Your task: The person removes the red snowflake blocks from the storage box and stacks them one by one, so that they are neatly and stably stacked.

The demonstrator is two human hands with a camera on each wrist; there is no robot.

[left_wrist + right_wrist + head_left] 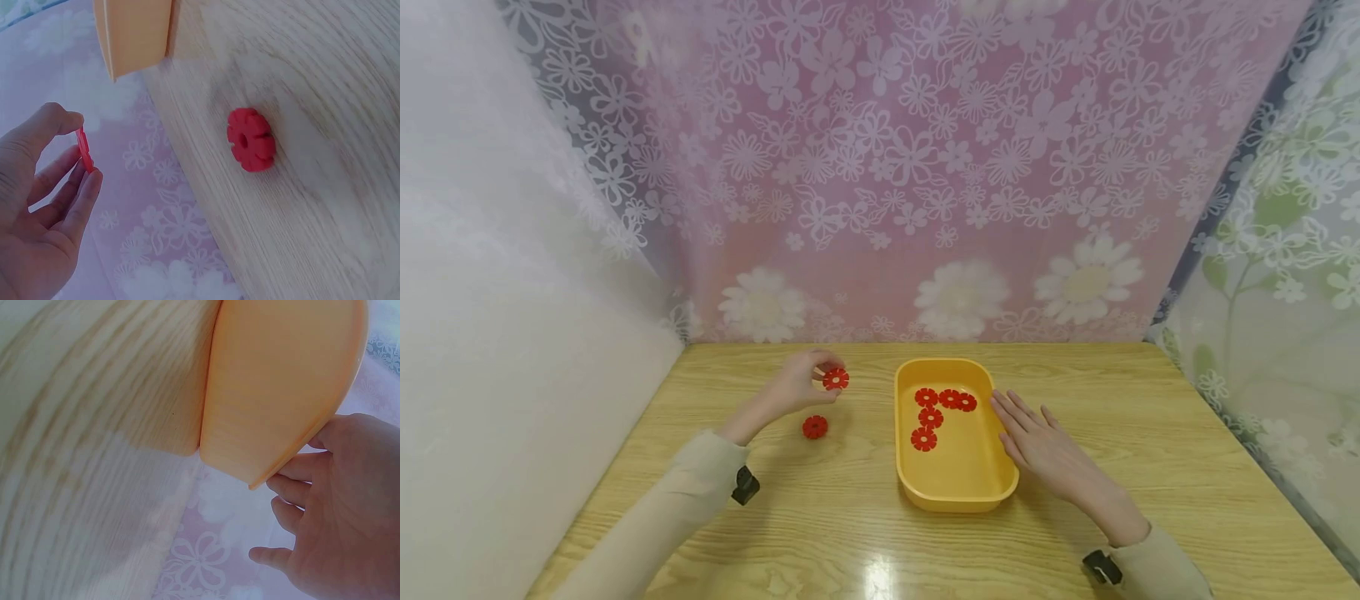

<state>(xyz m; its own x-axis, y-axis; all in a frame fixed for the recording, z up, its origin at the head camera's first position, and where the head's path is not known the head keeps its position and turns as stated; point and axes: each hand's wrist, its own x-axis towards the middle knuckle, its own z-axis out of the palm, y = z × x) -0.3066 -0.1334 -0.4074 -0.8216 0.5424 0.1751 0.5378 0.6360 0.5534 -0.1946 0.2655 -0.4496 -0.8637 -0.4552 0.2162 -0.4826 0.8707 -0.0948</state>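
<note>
My left hand [799,385] pinches a red notched disc [836,379] between thumb and fingertips, raised above the table left of the tray. In the left wrist view the held disc [85,150] shows edge-on. A second red notched disc [815,427] lies on the table just below that hand. My right hand [1043,448] rests with straight fingers against the right rim of the yellow plastic tray [957,504]; in the right wrist view its fingertips [279,481] are at the rim. Inside the tray lie several more red discs [930,417], grouped toward its upper left.
The wooden table [842,533] reaches back to a pink floral curtain [887,208]. A pale wall [535,250] stands on the left and a leafy floral curtain [1285,292] on the right. A dark strap [745,486] sits at the left sleeve's cuff.
</note>
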